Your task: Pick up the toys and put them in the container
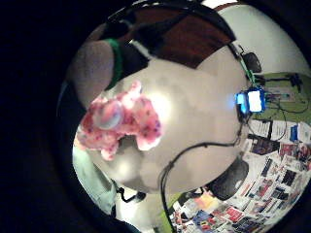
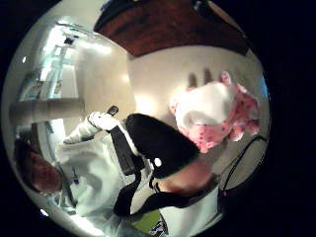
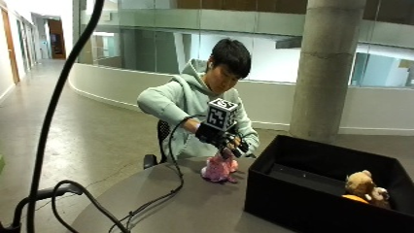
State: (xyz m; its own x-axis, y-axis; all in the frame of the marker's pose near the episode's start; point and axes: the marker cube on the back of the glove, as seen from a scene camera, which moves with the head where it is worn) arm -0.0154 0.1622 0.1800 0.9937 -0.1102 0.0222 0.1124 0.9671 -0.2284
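A pink spotted plush toy (image 3: 219, 170) stands on the round grey table (image 3: 181, 204), just left of the black container (image 3: 310, 194). My gloved right hand (image 3: 223, 138) is directly above it, fingers curled down and pinching the toy's top. The toy's base still touches the table. Both palm views show the pink plush toy (image 1: 121, 121) (image 2: 217, 116) on the pale tabletop, with the gloved thumb (image 2: 158, 143) beside it. A brown teddy bear (image 3: 361, 187) lies inside the container at its right end.
The container's near wall (image 3: 304, 208) rises well above the tabletop, right of the toy. Black cables (image 3: 155, 204) trail across the table's left part. The person sits behind the table's far edge. A concrete pillar (image 3: 326, 68) stands behind.
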